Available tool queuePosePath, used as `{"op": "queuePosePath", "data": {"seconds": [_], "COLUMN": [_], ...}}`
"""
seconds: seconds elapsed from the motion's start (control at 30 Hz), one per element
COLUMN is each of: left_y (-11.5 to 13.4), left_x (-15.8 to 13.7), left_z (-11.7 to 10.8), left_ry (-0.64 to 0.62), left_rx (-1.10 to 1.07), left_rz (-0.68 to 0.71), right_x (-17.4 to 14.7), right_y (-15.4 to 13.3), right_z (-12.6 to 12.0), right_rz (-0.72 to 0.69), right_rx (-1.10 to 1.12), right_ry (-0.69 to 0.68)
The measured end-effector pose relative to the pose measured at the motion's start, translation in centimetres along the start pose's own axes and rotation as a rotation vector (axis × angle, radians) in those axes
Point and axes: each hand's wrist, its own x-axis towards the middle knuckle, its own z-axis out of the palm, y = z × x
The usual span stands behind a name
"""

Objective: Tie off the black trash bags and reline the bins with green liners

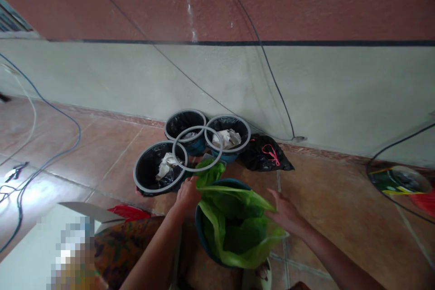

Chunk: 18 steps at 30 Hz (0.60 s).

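Observation:
A green bin bag lies spread inside a blue bin, its mouth loose and folded around the rim. My left hand is closed at the left side, on the bag's edge beside the rim. At the right, my right hand pinches the bag's edge, with one finger sticking out. A loose grey ring rests across the gap between the other bins, just beyond my left hand. More of the green bag bunches up below that ring.
Three bins lined with black bags, a left bin, a back bin and a right bin, hold crumpled waste. A tied black bag sits by the wall. Cables trail over the tiled floor. A white surface stands lower left.

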Motion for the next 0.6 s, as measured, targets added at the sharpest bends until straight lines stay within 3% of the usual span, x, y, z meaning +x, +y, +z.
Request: {"op": "queuePosePath", "data": {"seconds": [0.13,0.23,0.4,0.6], "left_y": [4.5,6.4,5.9,4.8], "left_x": [-1.0,-0.7,1.3,4.0], "left_z": [0.2,2.1,4.4,4.4], "left_ry": [0.001,-0.049,-0.017,-0.013], "left_rx": [0.071,0.086,0.027,-0.212], "left_rz": [0.350,0.451,0.443,0.293], "right_x": [2.2,3.1,3.4,5.1], "right_y": [-3.0,-3.6,-3.2,-3.6], "right_z": [0.2,0.8,1.6,2.4], "right_rz": [0.006,0.067,0.112,0.080], "right_rx": [-0.015,-0.123,-0.164,0.030], "right_ry": [-0.057,-0.078,0.024,0.072]}}
